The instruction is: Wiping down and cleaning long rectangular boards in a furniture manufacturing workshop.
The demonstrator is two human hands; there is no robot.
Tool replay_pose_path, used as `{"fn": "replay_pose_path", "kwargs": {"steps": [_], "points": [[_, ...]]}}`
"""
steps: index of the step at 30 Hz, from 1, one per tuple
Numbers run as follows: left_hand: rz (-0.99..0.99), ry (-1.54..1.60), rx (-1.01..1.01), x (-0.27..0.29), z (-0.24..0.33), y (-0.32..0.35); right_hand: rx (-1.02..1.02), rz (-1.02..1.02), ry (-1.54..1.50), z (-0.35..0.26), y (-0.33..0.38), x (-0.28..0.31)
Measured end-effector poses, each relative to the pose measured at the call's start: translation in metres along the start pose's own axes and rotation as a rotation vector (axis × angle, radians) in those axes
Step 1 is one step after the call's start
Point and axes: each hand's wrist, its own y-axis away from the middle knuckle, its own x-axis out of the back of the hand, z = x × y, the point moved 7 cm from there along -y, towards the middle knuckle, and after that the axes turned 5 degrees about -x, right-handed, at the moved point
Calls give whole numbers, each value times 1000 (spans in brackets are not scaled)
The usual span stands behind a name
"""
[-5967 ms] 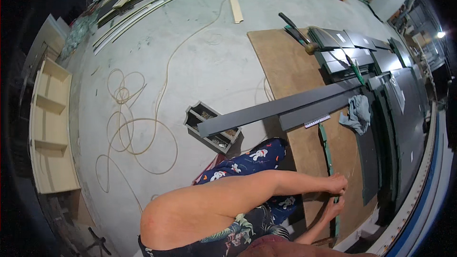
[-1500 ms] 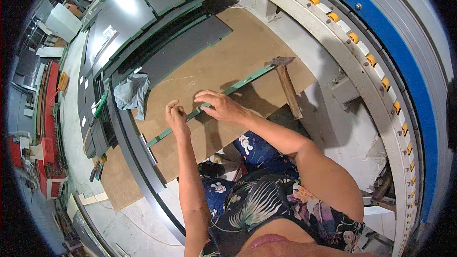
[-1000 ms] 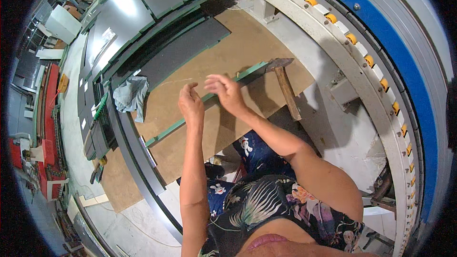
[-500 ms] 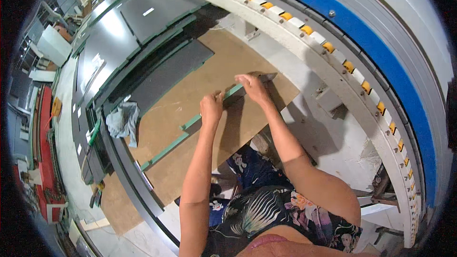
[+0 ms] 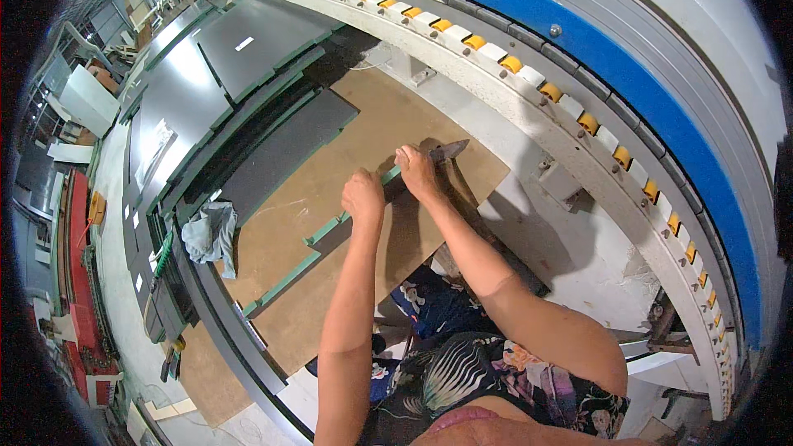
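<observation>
A long narrow dark strip with a green edge (image 5: 285, 278) lies slantwise across a brown board, with a notch partway along it. My left hand (image 5: 363, 196) is closed over the strip near its middle. Farther along, my right hand (image 5: 415, 172) is also closed at the green edge, its fingertips pressed together. A short stretch of green shows between the two hands. Beyond my right hand a dark pointed piece (image 5: 450, 149) sticks out; whether it belongs to the strip I cannot tell. What lies under my fingers is hidden.
The brown board (image 5: 273, 239) spreads beneath the strip. Dark green-edged panels (image 5: 281, 21) are stacked at the far left, with a grey cloth (image 5: 209, 235) beside them. A curved white rail with yellow and white rollers (image 5: 512, 64) and a blue machine side (image 5: 611, 48) run along the right.
My right hand's fingers, earlier stretched over the strip, have curled closed. Both hands now appear slightly lower and farther left, along with a small shift of the whole view.
</observation>
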Motion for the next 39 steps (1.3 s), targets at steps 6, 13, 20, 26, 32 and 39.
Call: {"fn": "replay_pose_path", "kwargs": {"steps": [6, 13, 20, 26, 32, 39], "points": [[247, 185, -17, 10, -16, 4, -15, 67, 211, -14, -1, -2], [100, 1260, 258, 46, -83, 22, -109, -26, 386, -18, -9, -4], [268, 1236, 391, 87, -125, 42, -6, 108, 337, -9, -1, -1], [340, 348, 79, 87, -107, 59, 67, 196, 192, -12, 17, 9], [56, -34, -30, 59, -82, 58, 74, 96, 149, -7, 16, 9], [79, -2, 61, 45, -95, 49, -23, 39, 267, -4, 13, 0]]}}
